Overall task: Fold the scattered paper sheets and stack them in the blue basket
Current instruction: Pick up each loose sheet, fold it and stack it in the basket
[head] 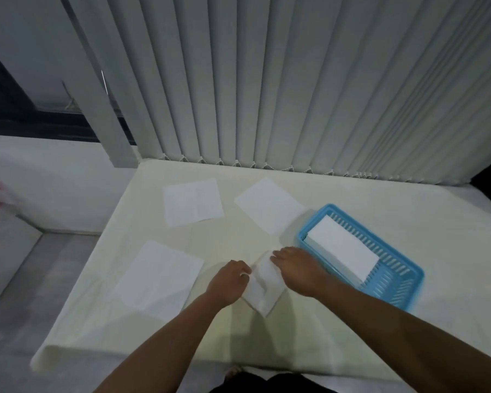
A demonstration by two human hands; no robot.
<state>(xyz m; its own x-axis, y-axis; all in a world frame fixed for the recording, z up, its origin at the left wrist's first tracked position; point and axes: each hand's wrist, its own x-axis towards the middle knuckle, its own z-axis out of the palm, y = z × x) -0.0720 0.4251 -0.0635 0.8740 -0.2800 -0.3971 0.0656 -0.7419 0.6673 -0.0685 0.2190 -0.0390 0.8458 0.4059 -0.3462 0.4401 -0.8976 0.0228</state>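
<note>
1. Lower centre: the left hand (229, 282) pinches the half-folded sheet (264, 287) with curled fingers; the right hand (298, 268) presses it, fingers straight.
2. Centre right: the blue basket (394, 285) holds a folded stack (342, 252).
3. Three flat sheets (159, 275) lie further left and above.

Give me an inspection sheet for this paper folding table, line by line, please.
Surface: cream table.
Job's things: three lie flat, far-left sheet, far-middle sheet, near-left sheet; partly folded sheet under the hands; blue basket at right holds a folded stack.
Clutter: nothing seen.
Hands: left hand pinches the partly folded sheet's edge; right hand presses on it.
Cables: nothing seen.
Surroundings: vertical blinds behind, dark window at left, grey floor.
</note>
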